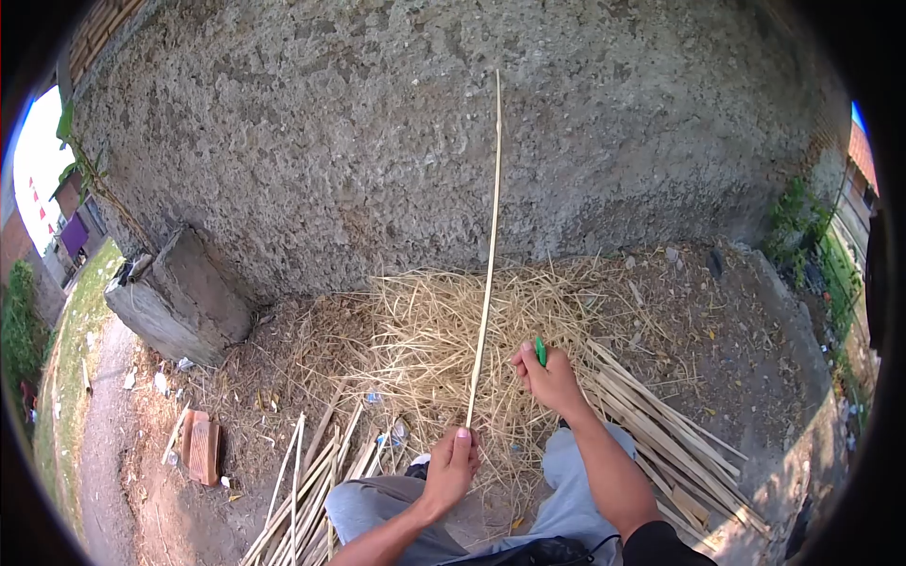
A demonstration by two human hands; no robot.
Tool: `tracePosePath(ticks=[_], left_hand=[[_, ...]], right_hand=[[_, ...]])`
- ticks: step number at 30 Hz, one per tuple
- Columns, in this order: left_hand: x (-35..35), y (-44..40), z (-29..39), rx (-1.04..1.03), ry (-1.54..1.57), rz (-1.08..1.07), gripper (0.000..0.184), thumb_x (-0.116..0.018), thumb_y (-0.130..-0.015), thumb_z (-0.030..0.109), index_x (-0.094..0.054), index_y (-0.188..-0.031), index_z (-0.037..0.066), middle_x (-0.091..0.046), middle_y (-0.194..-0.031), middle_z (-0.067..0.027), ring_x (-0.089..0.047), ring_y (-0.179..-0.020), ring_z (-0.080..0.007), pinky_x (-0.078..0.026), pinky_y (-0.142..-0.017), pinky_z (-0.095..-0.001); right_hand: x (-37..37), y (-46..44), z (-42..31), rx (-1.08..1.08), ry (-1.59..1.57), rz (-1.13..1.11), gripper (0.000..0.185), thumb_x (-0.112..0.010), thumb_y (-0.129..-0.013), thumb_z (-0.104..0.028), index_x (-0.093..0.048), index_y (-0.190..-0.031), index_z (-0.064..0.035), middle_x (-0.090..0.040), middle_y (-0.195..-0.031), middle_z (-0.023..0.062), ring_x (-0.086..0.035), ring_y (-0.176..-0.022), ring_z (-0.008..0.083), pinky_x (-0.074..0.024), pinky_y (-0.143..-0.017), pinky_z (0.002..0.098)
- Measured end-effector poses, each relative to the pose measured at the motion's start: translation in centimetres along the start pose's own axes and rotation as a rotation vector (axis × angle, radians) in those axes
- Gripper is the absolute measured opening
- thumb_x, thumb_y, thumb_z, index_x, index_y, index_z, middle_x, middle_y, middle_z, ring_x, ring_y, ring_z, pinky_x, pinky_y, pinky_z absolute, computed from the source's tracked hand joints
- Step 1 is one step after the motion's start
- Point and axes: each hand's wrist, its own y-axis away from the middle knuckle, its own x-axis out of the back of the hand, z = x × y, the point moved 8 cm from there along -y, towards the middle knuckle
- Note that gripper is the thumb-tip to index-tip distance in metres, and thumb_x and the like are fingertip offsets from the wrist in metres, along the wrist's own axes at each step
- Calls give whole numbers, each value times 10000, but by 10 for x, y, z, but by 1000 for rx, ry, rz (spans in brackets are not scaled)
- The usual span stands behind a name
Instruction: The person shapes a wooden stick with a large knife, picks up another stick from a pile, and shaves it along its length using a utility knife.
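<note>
My left hand (451, 464) is closed round the lower end of a long, thin pale strip (491, 236), which stands up in front of the wall. To the right of the strip and apart from it, my right hand (545, 377) is closed on a green-handled tool (540, 350); the rest of the tool is hidden by the fingers. Beyond both hands lies a heap of thin pale shavings (434, 321). Long split strips lie beside my left knee (307, 500) and more lie to the right of my right knee (661, 424).
A rough grey wall (330, 141) rises behind the heap. At the left stand a concrete block (189, 292) and, nearer, a reddish-brown brick (201, 447) on the ground. Green plants (797, 226) grow at the right end of the wall.
</note>
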Motion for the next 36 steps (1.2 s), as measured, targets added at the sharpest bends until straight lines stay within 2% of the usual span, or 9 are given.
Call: tracePosePath(ticks=[3, 8, 10, 11, 15, 19, 22, 28, 36], left_hand=[[4, 5, -14, -111, -218, 59, 365, -382, -1056, 353, -485, -910, 35, -400, -625, 18, -391, -544, -65, -339, -488, -238], [-5, 6, -11, -10, -222, 13, 357, -380, -1057, 341, -477, -892, 40, -402, -606, 7, -386, -494, -72, -333, -446, -242], [-6, 5, -3, -4, -303, 13, 362, -377, -1058, 338, -467, -870, 42, -393, -584, 1, -376, -456, -78, -323, -420, -244], [-10, 6, -4, 89, -221, -42, 347, -362, -1059, 328, -466, -895, 41, -411, -587, -14, -398, -447, -94, -344, -417, -250], [-20, 3, -9, 291, -30, -243, 374, -296, -1063, 356, -471, -1017, 28, -463, -610, -55, -452, -444, -145, -400, -420, -274], [-20, -5, -15, 365, 138, -271, 484, -243, -1061, 432, -470, -1129, 10, -499, -649, -73, -488, -473, -168, -441, -471, -294], [-18, -15, -8, 323, 56, -197, 498, -231, -1058, 411, -485, -1099, -15, -497, -653, -73, -475, -475, -179, -427, -460, -299], [-24, -18, 7, 393, 183, -218, 405, -237, -1071, 316, -488, -1025, 2, -422, -627, -38, -391, -436, -133, -360, -418, -251], [-18, -16, -10, 551, 301, -322, 394, -293, -1051, 436, -476, -1045, 87, -414, -688, -5, -408, -476, -126, -373, -446, -273]], right_hand=[[-5, -3, -1, -157, -291, -53, 412, -444, -1038, -322, -667, -901, -4, -601, -692, 15, -496, -535, 61, -395, -472, 228], [-23, -7, -2, -250, -446, -110, 397, -492, -1018, -366, -672, -945, -20, -599, -677, 7, -450, -503, 50, -366, -452, 246], [-34, -9, -7, -176, -379, -224, 374, -570, -980, -388, -678, -952, -31, -614, -686, 1, -453, -512, 45, -365, -460, 242], [-31, -9, -11, -150, -401, -140, 338, -669, -922, -368, -684, -937, -31, -626, -701, 1, -476, -535, 36, -369, -470, 232], [-26, -8, -9, -121, -290, -62, 306, -744, -864, -308, -680, -952, -22, -640, -729, 11, -572, -649, 72, -451, -586, 245], [-29, -5, 2, -190, -355, -62, 313, -750, -860, -313, -686, -928, -15, -663, -772, 31, -601, -691, 88, -479, -631, 259], [-28, -2, -6, -55, -247, -54, 335, -750, -859, -333, -683, -909, -8, -660, -746, 32, -604, -679, 93, -483, -621, 264], [-39, 4, 6, -174, -79, -123, 317, -766, -849, -310, -670, -863, -8, -626, -685, 16, -551, -619, 76, -448, -568, 258], [-29, 4, 19, -297, 126, -124, 359, -803, -804, -349, -667, -805, -18, -589, -615, 6, -514, -558, 66, -412, -507, 261]])
